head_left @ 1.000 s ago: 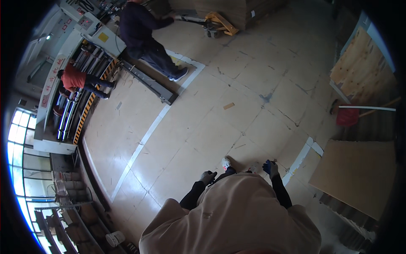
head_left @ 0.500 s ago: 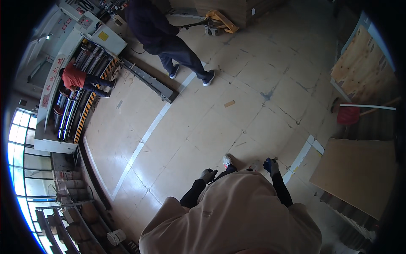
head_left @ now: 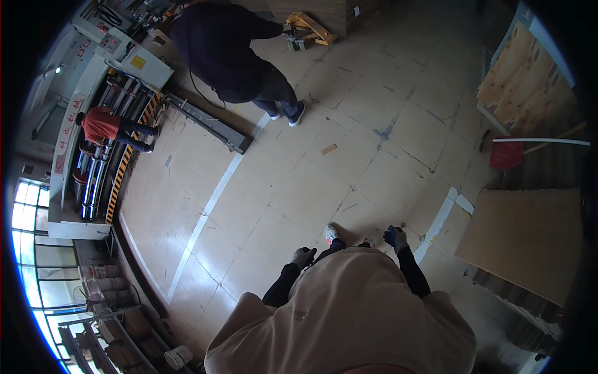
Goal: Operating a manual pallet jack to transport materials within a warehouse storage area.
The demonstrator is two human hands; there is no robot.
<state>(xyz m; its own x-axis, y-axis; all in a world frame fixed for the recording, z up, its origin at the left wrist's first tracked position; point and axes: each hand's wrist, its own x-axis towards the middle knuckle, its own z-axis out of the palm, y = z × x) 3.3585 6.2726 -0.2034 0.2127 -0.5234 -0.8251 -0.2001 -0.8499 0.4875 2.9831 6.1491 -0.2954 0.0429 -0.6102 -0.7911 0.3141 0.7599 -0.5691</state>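
My left hand [head_left: 304, 256], in a grey glove with dark fingers, hangs in front of my body with its fingers curled in. On the other side my right hand [head_left: 395, 238], in a grey and dark blue glove, is held low with the fingers bent. Nothing sticks out of either hand, and neither touches any object. Both forearms wear black sleeves. Below the hands, my shoe [head_left: 331, 234] stands on the tiled floor [head_left: 293, 193].
Stacked brown board [head_left: 523, 237] stands at right, beneath a plywood sheet [head_left: 517, 81] and red cloth [head_left: 506, 154]. A person in dark clothes [head_left: 230, 56] is by a yellow pallet jack [head_left: 311, 28]. Another in red [head_left: 101, 126] bends at a roller machine [head_left: 99, 168]. A metal rail [head_left: 208, 124] lies ahead.
The dark-clothed person has stepped and turned, reaching an arm toward the pallet jack. The person in red has shifted slightly. My view has moved a little; my hands stay curled.
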